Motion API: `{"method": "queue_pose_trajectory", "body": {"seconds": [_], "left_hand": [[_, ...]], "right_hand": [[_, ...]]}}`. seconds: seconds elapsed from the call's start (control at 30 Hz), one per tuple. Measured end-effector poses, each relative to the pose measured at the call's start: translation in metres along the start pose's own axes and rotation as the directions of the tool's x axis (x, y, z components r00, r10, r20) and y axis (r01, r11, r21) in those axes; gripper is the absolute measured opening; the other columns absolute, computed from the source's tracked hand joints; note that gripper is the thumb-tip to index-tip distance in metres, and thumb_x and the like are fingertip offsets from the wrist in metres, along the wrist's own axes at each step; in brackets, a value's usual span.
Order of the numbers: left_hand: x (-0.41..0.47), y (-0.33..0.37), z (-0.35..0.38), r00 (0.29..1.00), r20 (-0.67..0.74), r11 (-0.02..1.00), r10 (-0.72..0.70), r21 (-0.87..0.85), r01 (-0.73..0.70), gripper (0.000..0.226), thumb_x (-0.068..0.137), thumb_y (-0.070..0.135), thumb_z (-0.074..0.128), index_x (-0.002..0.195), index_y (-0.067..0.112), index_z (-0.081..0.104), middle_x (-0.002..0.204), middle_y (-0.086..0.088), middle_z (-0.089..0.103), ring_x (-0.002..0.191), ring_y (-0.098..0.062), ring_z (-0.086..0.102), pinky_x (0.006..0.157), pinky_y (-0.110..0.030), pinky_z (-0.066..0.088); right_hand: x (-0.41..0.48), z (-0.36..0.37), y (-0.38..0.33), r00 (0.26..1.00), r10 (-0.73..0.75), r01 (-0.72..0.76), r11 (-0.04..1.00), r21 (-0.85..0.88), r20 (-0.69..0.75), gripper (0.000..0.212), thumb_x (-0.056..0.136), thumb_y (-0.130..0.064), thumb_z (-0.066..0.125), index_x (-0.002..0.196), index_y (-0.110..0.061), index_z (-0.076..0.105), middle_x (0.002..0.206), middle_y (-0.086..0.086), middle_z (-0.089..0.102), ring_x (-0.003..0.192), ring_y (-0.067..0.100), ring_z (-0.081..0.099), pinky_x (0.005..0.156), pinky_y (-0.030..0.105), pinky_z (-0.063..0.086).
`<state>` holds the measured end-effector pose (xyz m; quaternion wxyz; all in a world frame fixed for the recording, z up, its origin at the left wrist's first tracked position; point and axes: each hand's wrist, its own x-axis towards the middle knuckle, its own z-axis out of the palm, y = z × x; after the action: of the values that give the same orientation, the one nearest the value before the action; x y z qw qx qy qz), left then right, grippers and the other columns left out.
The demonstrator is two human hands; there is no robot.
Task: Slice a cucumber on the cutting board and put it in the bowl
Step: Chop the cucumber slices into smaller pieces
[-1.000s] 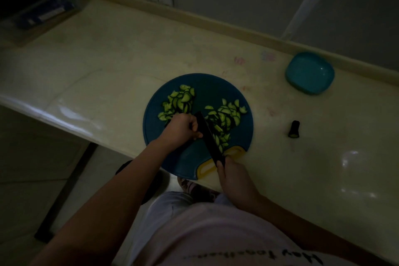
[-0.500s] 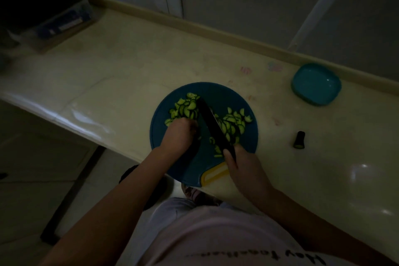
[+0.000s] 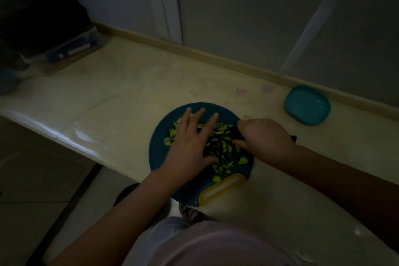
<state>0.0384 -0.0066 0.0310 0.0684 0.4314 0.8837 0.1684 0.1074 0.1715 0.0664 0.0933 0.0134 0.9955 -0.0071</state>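
Now left hand [image 3: 187, 147] flat over cucumber slices [image 3: 224, 165]; right hand [image 3: 265, 140] fisted round knife [image 3: 220, 143], blade leftward.

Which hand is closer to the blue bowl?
Right. The right hand grips the knife at the cutting board edge nearest the bowl; the left hand lies flat on cucumber pieces, farther away.

Very dim, underexposed, greenish-grey cast. Pale sheen along counter [image 3: 108, 97] edge at 9 o'clock, small glare spot at 4 o'clock. Bkgd at 10 o'clock nearly black. Black knife [image 3: 234, 134] merges w/ shadow among cucumber pieces [image 3: 224, 164]. Wide-angle bending of straight lines twd edges; soft, noisy detail throughout.
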Motion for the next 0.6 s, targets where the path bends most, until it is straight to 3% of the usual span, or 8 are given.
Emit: {"method": "queue_pose_trajectory", "body": {"seconds": [0.07, 0.17, 0.37, 0.5, 0.53, 0.6], "left_hand": [[0.004, 0.005, 0.012, 0.993, 0.107, 0.996, 0.041, 0.074, -0.049, 0.109, 0.071, 0.057, 0.068, 0.144, 0.037, -0.011, 0.154, -0.008, -0.018, 0.136, -0.030, -0.028, 0.110, -0.050, -0.010], [0.008, 0.009, 0.026, 0.990, 0.134, 0.995, 0.048, 0.083, -0.059, 0.111, 0.069, 0.062, 0.067, 0.144, 0.037, -0.011, 0.150, -0.006, -0.030, 0.132, -0.031, -0.036, 0.108, -0.053, -0.014], [0.010, -0.003, 0.046, 0.997, 0.032, 0.997, 0.073, 0.031, -0.074, 0.095, 0.069, 0.058, 0.069, 0.146, 0.031, 0.021, 0.153, -0.011, -0.017, 0.136, -0.035, -0.026, 0.110, -0.058, -0.007], [0.012, -0.015, 0.058, 0.996, -0.043, 0.993, 0.084, 0.082, -0.080, 0.094, 0.068, 0.057, 0.071, 0.143, 0.034, 0.018, 0.155, -0.014, -0.006, 0.139, -0.034, -0.016, 0.108, -0.060, -0.002], [0.013, -0.018, 0.059, 0.995, -0.061, 0.993, 0.078, 0.095, -0.072, 0.094, 0.068, 0.057, 0.070, 0.143, 0.034, 0.020, 0.155, -0.015, -0.005, 0.139, -0.036, -0.014, 0.107, -0.060, -0.002], [0.014, -0.026, 0.063, 0.993, -0.082, 0.989, 0.079, 0.130, -0.067, 0.090, 0.070, 0.058, 0.068, 0.144, 0.033, 0.025, 0.155, -0.016, -0.001, 0.139, -0.038, -0.012, 0.106, -0.060, -0.002]], "right_hand": [[0.005, 0.001, -0.004, 0.998, -0.063, 0.064, 0.994, -0.088, 0.016, 0.033, 0.095, -0.039, 0.042, 0.110, -0.010, 0.048, 0.103, 0.008, 0.061, 0.087, 0.023, 0.060, 0.063, 0.030, 0.035], [0.009, 0.008, -0.010, 0.991, -0.135, 0.136, 0.971, -0.196, 0.015, 0.042, 0.097, -0.029, 0.041, 0.131, -0.005, 0.038, 0.108, 0.008, 0.060, 0.088, 0.023, 0.061, 0.060, 0.030, 0.035], [0.010, 0.012, -0.016, 0.985, -0.167, 0.170, 0.971, -0.167, 0.032, 0.019, 0.096, -0.020, 0.042, 0.109, -0.009, 0.049, 0.104, 0.009, 0.058, 0.088, 0.022, 0.059, 0.062, 0.030, 0.036], [0.010, 0.012, -0.015, 0.985, -0.170, 0.167, 0.972, -0.165, -0.004, 0.024, 0.094, -0.019, 0.046, 0.114, -0.007, 0.049, 0.103, 0.009, 0.059, 0.088, 0.022, 0.060, 0.060, 0.029, 0.034], [0.010, 0.013, -0.015, 0.984, -0.178, 0.169, 0.968, -0.186, -0.032, 0.026, 0.089, -0.021, 0.055, 0.111, -0.006, 0.053, 0.096, 0.009, 0.061, 0.080, 0.021, 0.061, 0.056, 0.028, 0.032], [0.008, 0.016, -0.013, 0.982, -0.180, 0.160, 0.954, -0.253, -0.060, 0.032, 0.061, -0.026, 0.082, 0.080, -0.010, 0.063, 0.065, 0.003, 0.061, 0.050, 0.014, 0.056, 0.044, 0.021, 0.022]]}}
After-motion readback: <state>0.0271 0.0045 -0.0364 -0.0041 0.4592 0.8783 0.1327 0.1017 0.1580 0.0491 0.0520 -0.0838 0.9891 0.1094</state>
